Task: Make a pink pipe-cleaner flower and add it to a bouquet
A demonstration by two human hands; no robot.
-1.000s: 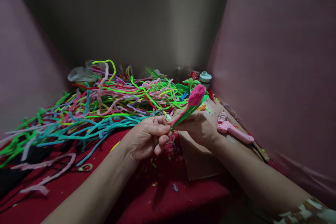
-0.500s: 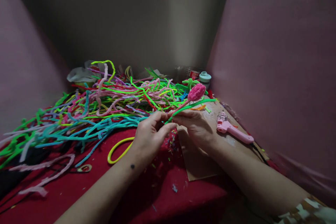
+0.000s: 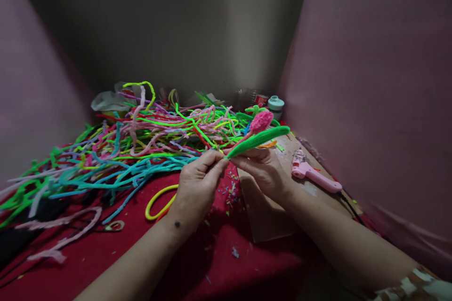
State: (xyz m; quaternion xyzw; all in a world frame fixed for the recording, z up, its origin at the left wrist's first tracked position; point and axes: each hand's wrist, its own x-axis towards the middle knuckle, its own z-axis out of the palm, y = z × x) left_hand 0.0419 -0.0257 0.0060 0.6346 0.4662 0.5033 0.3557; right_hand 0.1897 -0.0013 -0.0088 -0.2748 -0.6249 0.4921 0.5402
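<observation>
Between my hands is a fuzzy pipe-cleaner flower (image 3: 262, 122) with a pink bud on a thin pink stem. A long green pipe-cleaner leaf (image 3: 263, 138) lies along that stem, its broad tip pointing right. My left hand (image 3: 203, 176) is closed, thumb and forefinger pinching the stem and the leaf's narrow base. Close against it, my right hand (image 3: 263, 169) has its fingers closed around the stem behind the leaf; the leaf partly hides the fingertips.
A big heap of coloured pipe cleaners (image 3: 165, 136) spreads across the red cloth (image 3: 197, 258). To the right, a pink glue gun (image 3: 314, 176) rests on a cardboard sheet (image 3: 268, 216). A yellow loop (image 3: 151, 204) lies near my left wrist. A pale-green-lidded jar (image 3: 275, 106) stands behind.
The green leaf has turned from edge-on to show its broad face. The pink bud has shifted slightly left. Both hands keep their grip at almost the same spot.
</observation>
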